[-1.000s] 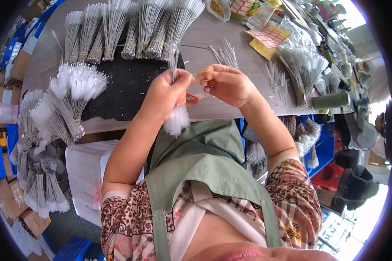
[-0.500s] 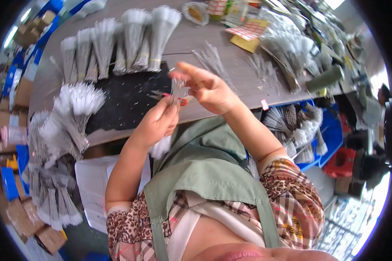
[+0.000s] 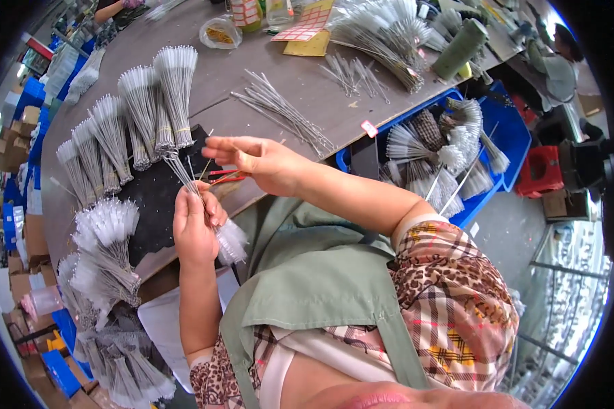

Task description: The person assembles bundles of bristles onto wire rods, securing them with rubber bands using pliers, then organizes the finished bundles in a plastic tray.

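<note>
Wire brushes with white bristle heads form a small bundle in my left hand, which is closed around their grey stems. The bristles point down toward my apron and the bare wire ends point up and away. Just right of the stems is my right hand, its fingers extended and close together. A thin yellowish rubber band appears to run from its fingers toward the bundle; its exact path is hard to make out. Behind that hand, a red-handled tool lies partly hidden at the table edge.
Banded brush bundles stand in a row beyond a black mat; more brushes are heaped at the left edge. Loose wire stems lie on the brown table. A blue bin with brushes sits at right.
The view has shifted, moving the table in the picture. My left hand has tilted the bundle's wire ends leftward, and my right hand has turned flatter, its fingers now pointing left beside the stems.
</note>
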{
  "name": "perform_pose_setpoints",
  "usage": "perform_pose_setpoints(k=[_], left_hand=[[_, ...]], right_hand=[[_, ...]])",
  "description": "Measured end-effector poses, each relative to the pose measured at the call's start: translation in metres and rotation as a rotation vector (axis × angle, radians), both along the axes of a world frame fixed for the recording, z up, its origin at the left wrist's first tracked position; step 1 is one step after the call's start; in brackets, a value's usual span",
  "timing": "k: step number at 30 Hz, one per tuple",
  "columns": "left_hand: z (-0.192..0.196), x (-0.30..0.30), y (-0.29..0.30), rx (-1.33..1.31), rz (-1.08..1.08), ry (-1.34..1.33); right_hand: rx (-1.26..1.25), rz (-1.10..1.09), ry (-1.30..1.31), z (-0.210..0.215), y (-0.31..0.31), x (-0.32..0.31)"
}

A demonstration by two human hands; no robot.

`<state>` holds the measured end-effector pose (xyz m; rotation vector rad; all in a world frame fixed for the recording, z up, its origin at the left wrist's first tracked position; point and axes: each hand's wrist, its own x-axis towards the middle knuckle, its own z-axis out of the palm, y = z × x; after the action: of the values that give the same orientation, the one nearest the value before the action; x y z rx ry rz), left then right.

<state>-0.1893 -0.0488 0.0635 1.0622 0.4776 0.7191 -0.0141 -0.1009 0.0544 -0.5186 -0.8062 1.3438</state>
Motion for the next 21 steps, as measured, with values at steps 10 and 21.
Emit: perform_pose_setpoints(k=[10,21], left_hand=[[-0.021,0.001,0.005,0.161,-0.061,0.249],[-0.005,0.004,0.001,1.263,-0.087,0.788]], right_hand=[[0.758,-0.351,-1.249,0.018,-0.020,-0.015],[-0.081,-0.035,-0.464,0.012,-0.006,0.024]])
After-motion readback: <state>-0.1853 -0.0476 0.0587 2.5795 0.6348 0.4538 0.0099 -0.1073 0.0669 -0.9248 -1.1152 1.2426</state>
